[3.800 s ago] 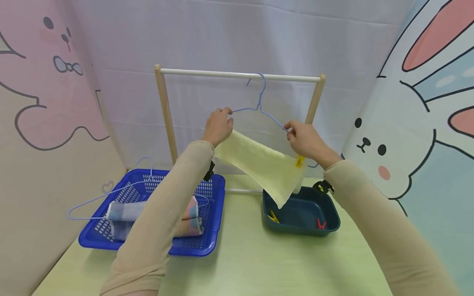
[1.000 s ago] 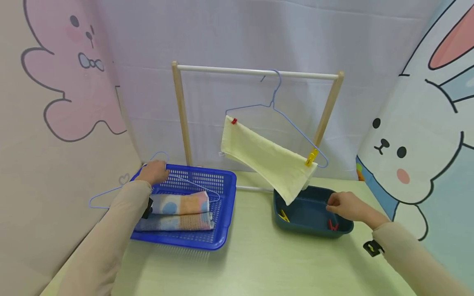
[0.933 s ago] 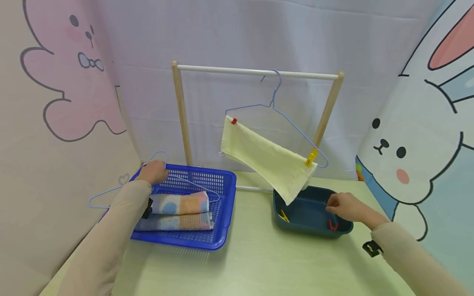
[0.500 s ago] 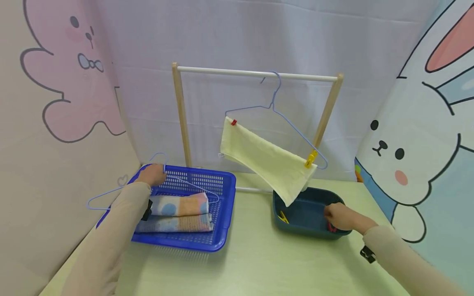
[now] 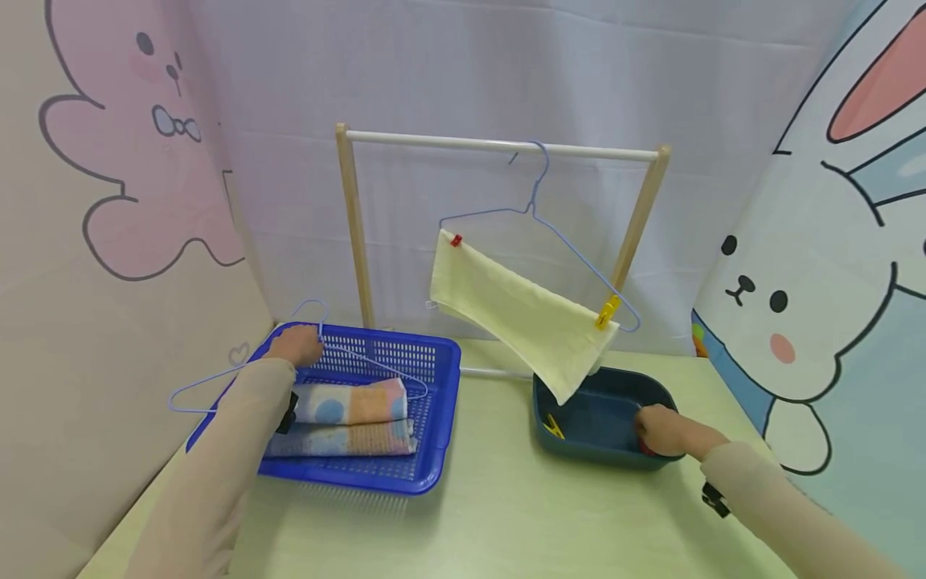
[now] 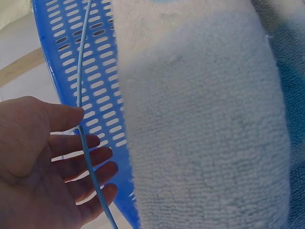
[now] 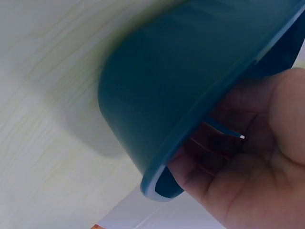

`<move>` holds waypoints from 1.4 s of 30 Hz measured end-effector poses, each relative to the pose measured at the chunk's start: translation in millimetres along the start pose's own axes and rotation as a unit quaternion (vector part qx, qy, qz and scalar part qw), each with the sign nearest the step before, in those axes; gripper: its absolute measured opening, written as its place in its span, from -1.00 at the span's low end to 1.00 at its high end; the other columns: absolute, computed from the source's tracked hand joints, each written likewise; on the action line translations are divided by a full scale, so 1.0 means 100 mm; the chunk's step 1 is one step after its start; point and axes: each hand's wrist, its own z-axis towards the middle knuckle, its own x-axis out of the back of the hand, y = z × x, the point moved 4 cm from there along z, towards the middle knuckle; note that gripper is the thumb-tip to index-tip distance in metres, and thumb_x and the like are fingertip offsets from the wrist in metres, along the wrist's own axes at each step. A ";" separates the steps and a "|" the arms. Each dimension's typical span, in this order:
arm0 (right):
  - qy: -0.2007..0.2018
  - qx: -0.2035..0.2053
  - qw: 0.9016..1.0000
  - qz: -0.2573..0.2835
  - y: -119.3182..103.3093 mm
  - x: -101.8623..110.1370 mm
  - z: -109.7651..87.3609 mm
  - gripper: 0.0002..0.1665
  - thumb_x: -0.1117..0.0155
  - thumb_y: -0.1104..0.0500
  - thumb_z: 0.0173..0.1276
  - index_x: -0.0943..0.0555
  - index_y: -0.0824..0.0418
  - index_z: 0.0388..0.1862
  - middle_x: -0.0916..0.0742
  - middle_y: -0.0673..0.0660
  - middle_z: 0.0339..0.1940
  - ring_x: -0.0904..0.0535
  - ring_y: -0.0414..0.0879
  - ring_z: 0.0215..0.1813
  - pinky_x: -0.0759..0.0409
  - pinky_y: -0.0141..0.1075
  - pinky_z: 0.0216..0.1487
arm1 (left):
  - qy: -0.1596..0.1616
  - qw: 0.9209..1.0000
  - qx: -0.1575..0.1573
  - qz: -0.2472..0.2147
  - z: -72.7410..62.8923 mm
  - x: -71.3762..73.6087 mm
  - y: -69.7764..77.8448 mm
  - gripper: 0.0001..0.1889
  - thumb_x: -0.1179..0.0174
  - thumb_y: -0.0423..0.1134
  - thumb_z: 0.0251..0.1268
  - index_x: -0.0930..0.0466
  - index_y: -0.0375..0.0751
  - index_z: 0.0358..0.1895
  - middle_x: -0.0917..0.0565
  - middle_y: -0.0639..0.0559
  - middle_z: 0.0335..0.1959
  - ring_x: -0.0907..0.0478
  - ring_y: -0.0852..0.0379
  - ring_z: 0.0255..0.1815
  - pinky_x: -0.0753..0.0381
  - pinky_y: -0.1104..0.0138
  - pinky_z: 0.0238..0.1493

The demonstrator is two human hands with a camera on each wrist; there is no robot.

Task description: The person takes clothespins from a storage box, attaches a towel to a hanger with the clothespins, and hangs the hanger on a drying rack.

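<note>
My left hand (image 5: 297, 346) pinches the neck of a light blue wire hanger (image 5: 375, 367) over the blue basket (image 5: 428, 474). In the left wrist view the wire passes across its fingers (image 6: 90, 157), close to a folded towel (image 6: 205, 119). My right hand (image 5: 660, 429) reaches into the dark teal bin (image 5: 615, 458), fingertips at a red clothespin (image 5: 645, 449). The bin's wall hides the fingertips in the right wrist view, so I cannot tell whether they hold the clothespin. A yellow clothespin (image 5: 554, 427) lies at the bin's left side.
A rack with a white bar (image 5: 434, 141) carries another hanger (image 5: 579, 248). A pale yellow towel (image 5: 517, 310) hangs aslant from it by a red clothespin (image 5: 456, 240) and a yellow clothespin (image 5: 608, 312). Two folded patterned towels (image 5: 362, 402) lie in the basket.
Both hands have left the hanging towel, which now has a red clothespin on its left corner. The left hand took the basket's hanger; the right hand lowered into the bin onto the red clothespin.
</note>
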 end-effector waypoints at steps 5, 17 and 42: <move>-0.026 -0.025 0.999 0.000 0.01 -0.03 0.03 -0.71 0.01 0.39 0.36 -0.51 0.22 -0.56 -0.47 0.01 -0.66 -0.33 -0.14 -0.57 -0.36 -0.24 -0.45 | -0.009 1.000 -0.002 -0.001 -0.01 -0.01 -0.03 -0.54 0.12 -0.30 0.40 -0.25 -0.64 0.21 -0.35 -0.56 0.16 -0.27 -0.47 0.20 -0.19 -0.23 0.18; -0.045 -0.047 0.998 0.018 0.08 -0.09 0.08 -0.68 0.05 0.40 0.34 -0.51 0.25 -0.59 -0.48 0.01 -0.70 -0.28 -0.16 -0.63 -0.32 -0.27 -0.47 | -0.014 1.000 0.009 -0.021 -0.05 -0.05 -0.06 -0.50 0.17 -0.23 0.46 -0.18 -0.61 0.27 -0.32 -0.56 0.19 -0.24 -0.47 0.22 -0.18 -0.22 0.19; -0.055 -0.055 0.997 -0.011 0.09 -0.05 0.09 -0.76 -0.02 0.33 0.38 -0.53 0.22 -0.50 -0.50 0.04 -0.60 -0.39 -0.10 -0.51 -0.41 -0.18 -0.38 | 0.038 0.996 -0.050 -0.061 -0.06 0.09 0.00 -0.49 0.28 -0.14 0.52 -0.36 -0.60 0.15 -0.47 -0.51 0.03 -0.42 -0.38 0.07 -0.34 -0.14 0.11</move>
